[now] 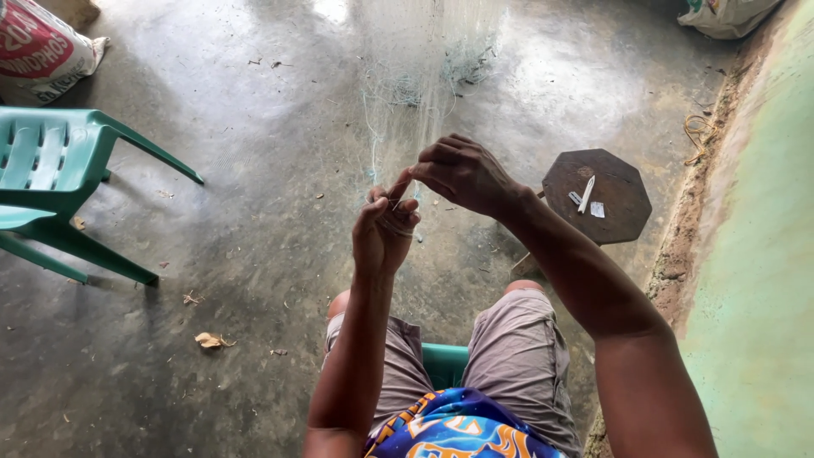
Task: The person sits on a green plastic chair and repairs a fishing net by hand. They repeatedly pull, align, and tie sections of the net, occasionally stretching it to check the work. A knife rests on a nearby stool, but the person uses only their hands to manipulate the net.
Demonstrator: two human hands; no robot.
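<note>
Seated person, seen from above, working a fine pale fishing net that hangs from beyond the top of the view and trails onto the concrete floor. The left hand is closed into a loose fist around a gathered bunch of mesh, thumb up; the right hand is curled over it, fingertips pinched on a thin strand, and perhaps a slim tool, just at the left thumb, though the strand is too fine to make out clearly. The two hands touch, or nearly so, above the knees. Risks, as judged from this arrangement: the mesh is nearly transparent against the glossy floor, so a wrong strand may be picked up and the tie placed in the wrong cell; tension held only by the left fist may slip if that grip relaxes, letting the gathered bunch fall loose; a hard pull by the right hand may snap or cut into the thin line. The slack net lying on the floor near scattered dry leaves and debris may snag or collect litter. A small dark octagonal stool stands to the person's right, well apart from the hands, carrying a white netting needle and small pale pieces; reaching for them would require releasing one grip. A green plastic chair stands to the left, clear of the net.
</note>
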